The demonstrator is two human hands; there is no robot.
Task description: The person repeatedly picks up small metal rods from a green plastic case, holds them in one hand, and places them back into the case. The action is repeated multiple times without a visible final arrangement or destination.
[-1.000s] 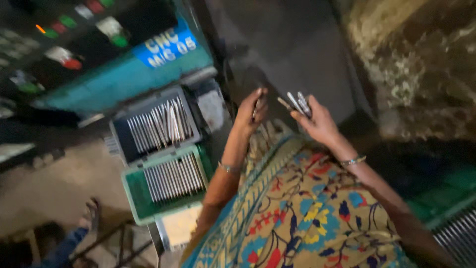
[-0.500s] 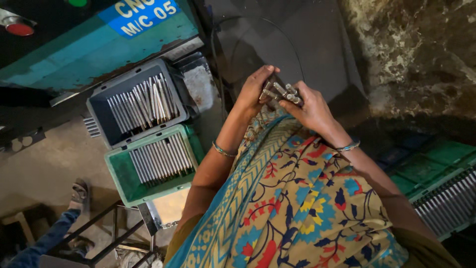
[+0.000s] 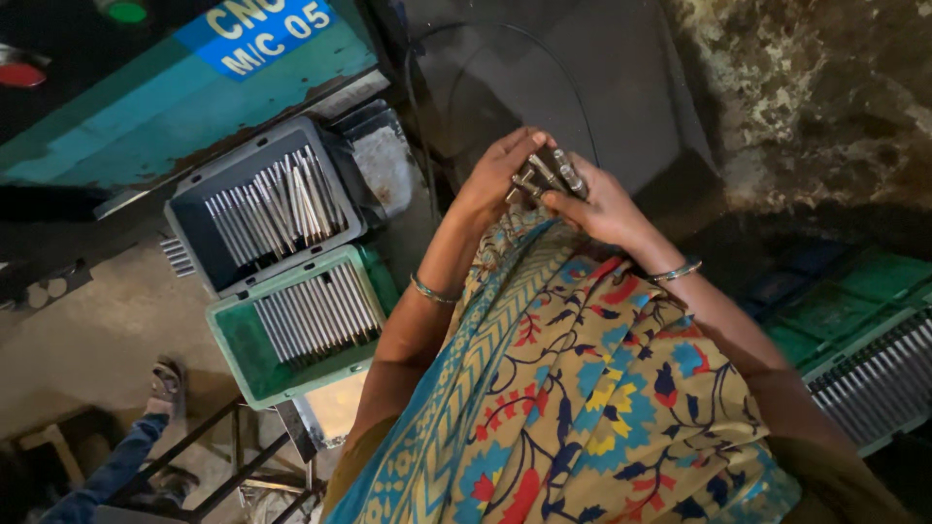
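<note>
**Both hands closed on a bundle of short metal rods**

Teal machine housing [image 3: 184,116], upper left, well away from the fingers; blue label plate and a green round button on top of it. Dark metal panel [image 3: 582,87] sits directly beyond the fingertips, thin cable looping across it. Rough stained wall [image 3: 815,97] off to the right of the fingers.

Floral patterned cloth [image 3: 582,388] in blue, yellow and red covers the lap, starting right under the wrists.

Grey plastic crate [image 3: 262,204], left of the fingers, holds a loose row of long metal rods, some tilted. Green plastic crate [image 3: 296,325] touches it on the near side, rods inside lying parallel and neat. Another green crate [image 3: 874,374] with rods, lower right, partly cut off by the frame edge. Concrete floor [image 3: 87,330] under the crates.

Left hand [image 3: 500,175]: fingers curled around the bundle from the left side, thumb on top. Right hand [image 3: 602,209]: fingers clamped on it from the right, thumb pressing the near end. Thin bangle on each wrist.

Rod bundle [image 3: 546,175]: a few short silvery pieces, pinched between the fingers of both hands, held above the cloth and in front of the dark panel. Exact count — cannot tell.

Another person's sandalled foot [image 3: 165,380] and blue trouser leg, far lower left, well apart from the fingers.
</note>
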